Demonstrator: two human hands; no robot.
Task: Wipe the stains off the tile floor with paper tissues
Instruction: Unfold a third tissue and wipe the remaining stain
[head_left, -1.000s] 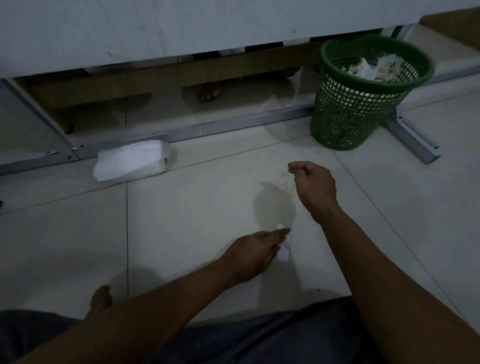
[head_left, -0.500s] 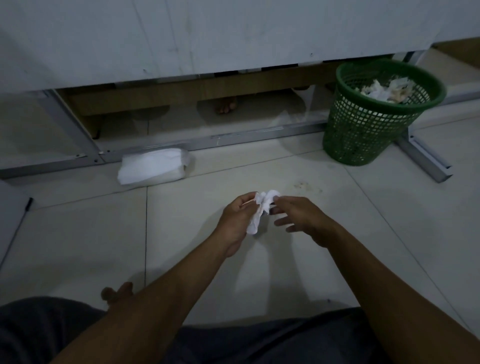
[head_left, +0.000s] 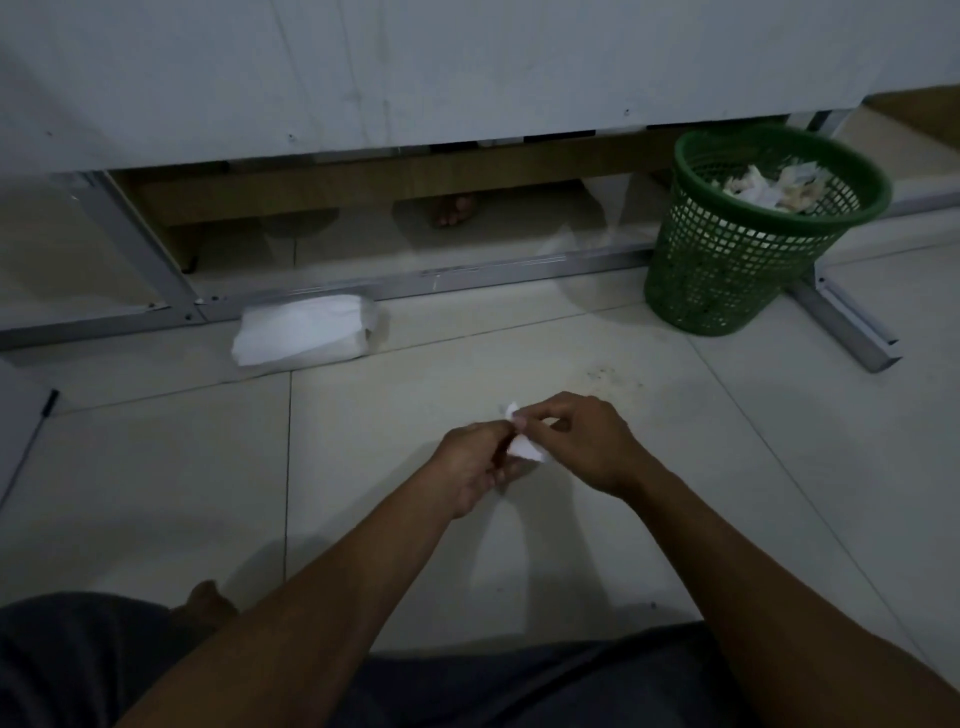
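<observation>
- Both hands meet above the tile floor (head_left: 363, 467), near the middle of the view, with a small crumpled tissue (head_left: 524, 446) between them.
- The left hand (head_left: 475, 465) has its fingers curled round the lower part of the tissue and grips it.
- The right hand (head_left: 584, 441) pinches the upper edge of the tissue between thumb and fingertips; a white corner sticks out above the pinch.
- The tissue is held up off the floor, and the hands' shadows fall on the tile below.
- A faint, speckled brownish stain (head_left: 605, 376) lies on the tile just beyond the right hand.
- A white pack of tissues (head_left: 306, 328) lies on the floor to the far left, close against a metal frame rail (head_left: 467, 275).
- A green mesh wastebasket (head_left: 748, 249) stands at the far right, with crumpled paper inside near its rim.
- A pale panel (head_left: 415, 73) fills the far side above the rail.
- The person's dark-clothed legs (head_left: 78, 660) fill the near edge, and a bare foot (head_left: 205, 605) shows at the near left.
</observation>
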